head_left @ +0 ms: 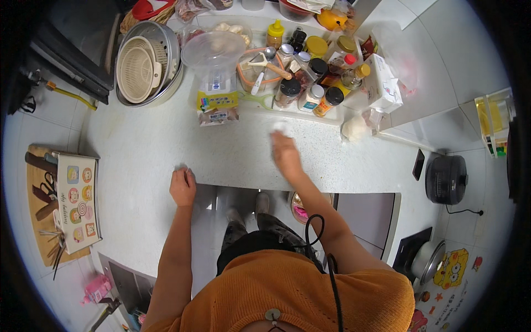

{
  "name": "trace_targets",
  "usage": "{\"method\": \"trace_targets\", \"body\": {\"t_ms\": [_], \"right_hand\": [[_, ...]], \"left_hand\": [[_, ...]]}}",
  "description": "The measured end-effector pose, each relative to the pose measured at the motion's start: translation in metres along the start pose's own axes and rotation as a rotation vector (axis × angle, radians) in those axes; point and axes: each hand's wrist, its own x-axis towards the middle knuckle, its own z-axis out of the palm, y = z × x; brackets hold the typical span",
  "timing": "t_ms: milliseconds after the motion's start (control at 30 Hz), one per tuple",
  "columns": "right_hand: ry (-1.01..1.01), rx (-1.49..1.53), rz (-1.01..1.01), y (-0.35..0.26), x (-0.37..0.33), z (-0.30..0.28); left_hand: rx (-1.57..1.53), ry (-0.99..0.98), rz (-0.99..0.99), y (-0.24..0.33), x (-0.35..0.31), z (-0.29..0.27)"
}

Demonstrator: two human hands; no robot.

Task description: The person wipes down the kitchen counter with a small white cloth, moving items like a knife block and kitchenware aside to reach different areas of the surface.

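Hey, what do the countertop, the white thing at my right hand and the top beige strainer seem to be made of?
Countertop: probably artificial stone, smooth and slightly glossy, pale with fine specks. White thing at your right hand: perhaps tissue or cloth, soft-edged, but blur leaves it open. Beige strainer: likely moulded plastic, satin, evenly coloured throughout.

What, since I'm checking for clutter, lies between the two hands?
In the head view, only the pale, speckled countertop shows between the left hand and the right hand; no separate object is visible there.
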Motion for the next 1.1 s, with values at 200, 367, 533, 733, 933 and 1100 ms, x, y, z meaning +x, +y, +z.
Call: {"method": "trace_targets", "body": {"t_ms": [200, 367, 533, 733, 933, 1100], "right_hand": [[-0.108, -0.215, -0.135, 0.006, 0.021, 0.027], [-0.030, -0.536, 0.051, 0.063, 0.012, -0.009], [-0.049, -0.559, 0.459, 0.099, -0.014, -0.058], [0.127, -0.443, 0.319, 0.062, -0.013, -0.044], [-0.123, -0.037, -0.043, -0.093, -0.016, 0.068], [-0.145, -0.126, -0.118, -0.125, -0.004, 0.079]], "left_hand": [[-0.039, -0.018, 0.019, -0.007, -0.002, 0.000], [-0.096, -0.078, -0.037, -0.007, -0.003, -0.003], [-0.122, -0.073, -0.040, -0.012, -0.003, -0.003], [-0.140, -0.068, -0.046, -0.002, 0.001, -0.008], [-0.172, -0.066, 0.011, -0.006, 0.001, -0.006], [-0.169, -0.061, 0.004, -0.002, 0.002, -0.010]]}}
